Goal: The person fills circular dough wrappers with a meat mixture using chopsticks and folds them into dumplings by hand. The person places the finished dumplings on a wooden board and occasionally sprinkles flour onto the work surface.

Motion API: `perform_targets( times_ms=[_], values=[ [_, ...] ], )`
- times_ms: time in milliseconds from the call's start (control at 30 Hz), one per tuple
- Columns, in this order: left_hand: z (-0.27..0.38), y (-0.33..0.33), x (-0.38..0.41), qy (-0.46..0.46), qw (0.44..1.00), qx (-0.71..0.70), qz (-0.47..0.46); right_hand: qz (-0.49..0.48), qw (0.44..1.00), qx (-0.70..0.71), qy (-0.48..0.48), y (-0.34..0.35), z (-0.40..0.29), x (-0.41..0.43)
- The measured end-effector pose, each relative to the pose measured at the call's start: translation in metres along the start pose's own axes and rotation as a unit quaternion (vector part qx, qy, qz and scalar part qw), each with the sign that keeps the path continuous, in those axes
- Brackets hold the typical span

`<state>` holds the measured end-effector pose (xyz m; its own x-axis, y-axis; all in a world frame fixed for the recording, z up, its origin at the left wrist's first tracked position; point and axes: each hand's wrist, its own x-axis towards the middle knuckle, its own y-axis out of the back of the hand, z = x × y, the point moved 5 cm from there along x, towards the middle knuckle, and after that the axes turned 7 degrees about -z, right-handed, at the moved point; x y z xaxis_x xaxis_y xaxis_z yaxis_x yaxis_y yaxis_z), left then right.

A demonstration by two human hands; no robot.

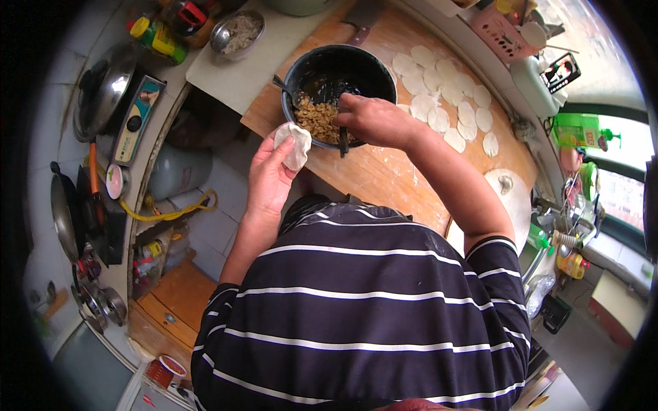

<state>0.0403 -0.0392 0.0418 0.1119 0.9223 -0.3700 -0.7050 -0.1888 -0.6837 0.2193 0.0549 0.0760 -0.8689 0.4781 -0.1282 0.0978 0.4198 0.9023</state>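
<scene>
My left hand [270, 172] holds a round dough wrapper [293, 146] up in front of the bowl, with the thumb pressed on its face. Over the right side of the dark metal bowl [390, 85] is my right hand [367, 119], its fingers curled around a dark utensil [344, 141]. The utensil's lower end sticks out over the near rim. Crumbly brown filling [314, 115] lies in the near part of the bowl. A spoon [283, 86] leans on the left rim. Several flat dough wrappers [452, 92] are spread on the wooden board [380, 174] to the right.
Behind the bowl lies a cleaver [362, 15]. A small bowl [239, 33] with pale food and a spoon stands on the left counter. At the board's right sits a round pale board [514, 205] with a dough lump [506, 184]. Pans [67, 216] line the left wall.
</scene>
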Motion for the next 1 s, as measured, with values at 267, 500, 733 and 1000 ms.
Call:
perform_targets(
  times_ms=[267, 500, 733, 1000],
  values=[
    [0.003, 0.007, 0.008, -0.020, 1.000, -0.003, 0.004, 0.072, 0.996, 0.014, 0.042, 0.011, 0.002, -0.011],
    [0.002, 0.000, 0.010, -0.013, 1.000, -0.001, 0.006, -0.038, 0.997, -0.017, 0.060, -0.005, 0.003, 0.003],
    [0.006, 0.003, 0.009, -0.024, 1.000, 0.004, 0.014, 0.089, 0.995, -0.036, 0.022, 0.032, -0.006, -0.005],
    [0.010, -0.008, 0.012, -0.015, 1.000, 0.009, -0.001, 0.227, 0.949, 0.177, -0.130, 0.044, 0.020, -0.029]
  ],
)
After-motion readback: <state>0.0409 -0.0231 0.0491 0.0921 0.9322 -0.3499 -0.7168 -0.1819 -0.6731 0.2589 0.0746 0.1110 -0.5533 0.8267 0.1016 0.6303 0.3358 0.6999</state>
